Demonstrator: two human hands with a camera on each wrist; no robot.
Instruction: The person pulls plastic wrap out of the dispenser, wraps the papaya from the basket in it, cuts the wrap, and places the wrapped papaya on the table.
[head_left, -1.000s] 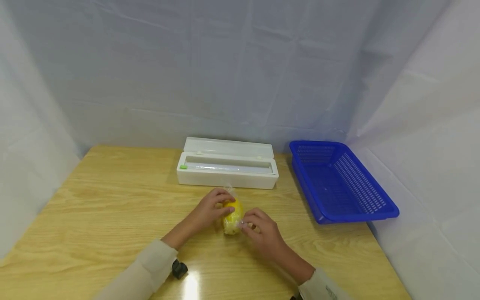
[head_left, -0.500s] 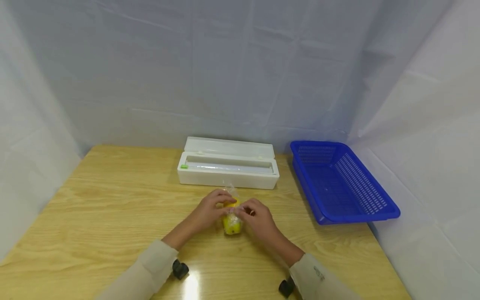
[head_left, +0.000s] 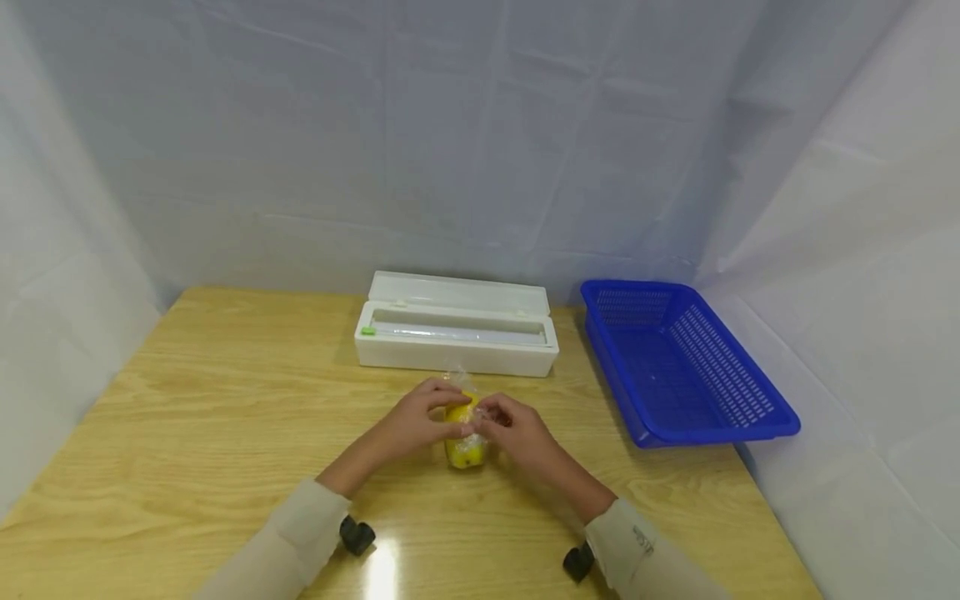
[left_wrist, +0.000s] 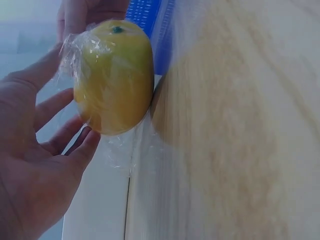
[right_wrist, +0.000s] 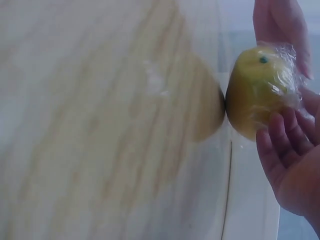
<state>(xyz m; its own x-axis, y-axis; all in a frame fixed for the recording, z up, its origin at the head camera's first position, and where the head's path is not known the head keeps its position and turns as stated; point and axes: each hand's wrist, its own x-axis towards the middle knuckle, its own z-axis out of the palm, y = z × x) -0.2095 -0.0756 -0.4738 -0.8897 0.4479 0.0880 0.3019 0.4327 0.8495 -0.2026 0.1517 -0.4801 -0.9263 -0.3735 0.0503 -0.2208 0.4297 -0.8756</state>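
A yellow oval fruit (head_left: 467,456) with a greenish tint lies on the table, wrapped in clear plastic wrap (head_left: 459,380). In the left wrist view the fruit (left_wrist: 119,75) shows a small dark green spot at its near end. My left hand (head_left: 418,423) holds the fruit from its left side, fingers bent over it and thumb at the film on top. From the right, my right hand (head_left: 522,431) pinches a gathered bit of the wrap between thumb and fingers. Loose film sticks out beyond the far end. In the right wrist view, crinkled wrap (right_wrist: 286,75) bunches along one side.
Behind the hands stands a white plastic wrap dispenser (head_left: 457,358), lid raised, with a roll inside and a green slider (head_left: 368,331). A blue perforated basket (head_left: 637,400) is at the right edge of the wooden table (head_left: 225,375). White sheeting surrounds the table.
My right hand has moved up and left, drawing the wrap from the fruit's right side over its top. The left hand stays on the fruit, its thumb now at the film.
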